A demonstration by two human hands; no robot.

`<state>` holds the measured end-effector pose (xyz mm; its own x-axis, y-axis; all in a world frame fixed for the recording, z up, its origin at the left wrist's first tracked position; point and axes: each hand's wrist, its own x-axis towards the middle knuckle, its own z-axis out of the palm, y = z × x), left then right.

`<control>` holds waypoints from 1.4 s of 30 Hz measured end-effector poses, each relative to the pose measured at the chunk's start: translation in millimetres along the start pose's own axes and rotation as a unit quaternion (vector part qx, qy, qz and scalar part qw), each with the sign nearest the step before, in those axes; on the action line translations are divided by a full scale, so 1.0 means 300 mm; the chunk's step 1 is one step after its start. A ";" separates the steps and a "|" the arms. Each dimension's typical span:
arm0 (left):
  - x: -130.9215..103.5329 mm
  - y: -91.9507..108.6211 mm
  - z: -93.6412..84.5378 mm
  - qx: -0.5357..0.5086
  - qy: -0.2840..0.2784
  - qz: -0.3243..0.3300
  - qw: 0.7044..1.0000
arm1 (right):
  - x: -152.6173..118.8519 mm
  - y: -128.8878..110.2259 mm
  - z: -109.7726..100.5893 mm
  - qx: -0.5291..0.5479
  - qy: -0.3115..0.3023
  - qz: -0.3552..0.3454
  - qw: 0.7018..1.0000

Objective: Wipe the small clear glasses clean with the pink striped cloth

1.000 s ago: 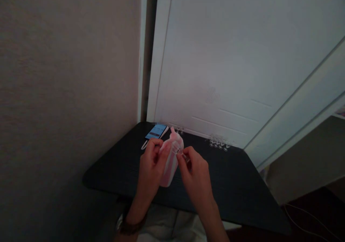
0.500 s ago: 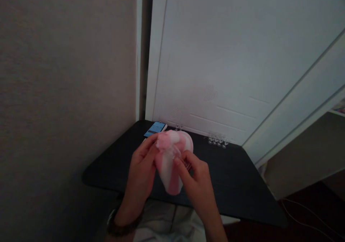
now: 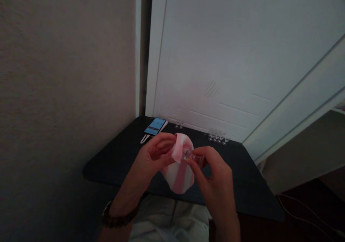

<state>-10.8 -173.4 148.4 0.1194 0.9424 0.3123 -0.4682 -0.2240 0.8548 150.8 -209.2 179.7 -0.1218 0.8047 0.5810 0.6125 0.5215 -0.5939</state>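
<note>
- Head view: the right hand [image 3: 215, 170] is seen pinching a small clear glass vial [image 3: 194, 158] between thumb and fingertips, grasped at its right end.
- The vial is held roughly level above the worktop, its long axis running left to right, with the free end pointed toward the left hand.
- The left hand [image 3: 153, 156] is closed on a pink and white cloth [image 3: 180, 170]; a fold of the cloth is pressed against the vial's left end, so cloth and vial are touching between the two hands.
- The rest of the cloth hangs below both hands, in front of the near edge of the dark worktop [image 3: 237, 184].
- A wristband is worn on the left wrist.
- A lit phone [image 3: 155, 126] lies at the far left of the worktop, well apart from the hands.
- A cluster of small clear vials [image 3: 217, 138] stands at the far edge by the white door; a smaller group stands nearer the phone.
</note>
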 end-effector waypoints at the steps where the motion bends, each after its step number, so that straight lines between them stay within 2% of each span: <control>1: -0.002 0.001 0.004 0.021 0.001 -0.002 1.000 | -0.003 -0.001 -0.001 0.005 0.004 0.005 1.000; 8: -0.006 0.009 0.027 0.088 0.024 -0.008 0.996 | -0.026 0.013 0.005 0.152 0.071 0.052 0.984; 14: -0.015 0.000 0.011 0.120 0.060 0.004 0.991 | -0.046 0.012 -0.015 0.239 0.041 0.056 0.969; 17: -0.021 0.005 0.019 0.125 0.059 0.002 0.990 | -0.055 0.013 -0.029 0.224 0.038 0.073 0.971; 23: -0.036 0.024 0.060 0.163 0.075 -0.019 0.984 | -0.062 0.014 -0.037 0.167 0.071 0.124 0.976; 30: -0.044 0.032 0.070 0.171 0.041 0.019 0.984 | -0.067 -0.006 -0.043 0.194 0.067 0.154 0.967; 34: -0.040 0.024 0.054 0.170 0.025 0.007 0.985 | -0.067 0.008 -0.030 0.211 0.093 0.149 0.961; 38: -0.035 0.007 0.033 0.136 0.005 0.030 0.990 | -0.067 0.016 -0.021 0.219 0.110 0.129 0.961; 42: -0.035 0.001 0.030 0.126 0.025 0.042 0.991 | -0.072 0.007 -0.026 0.208 0.113 0.108 0.966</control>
<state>-4.4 -185.5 149.2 0.0433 0.9278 0.3706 -0.2400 -0.3504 0.9053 160.7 -227.7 170.1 0.1755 0.8495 0.4975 0.2325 0.4552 -0.8595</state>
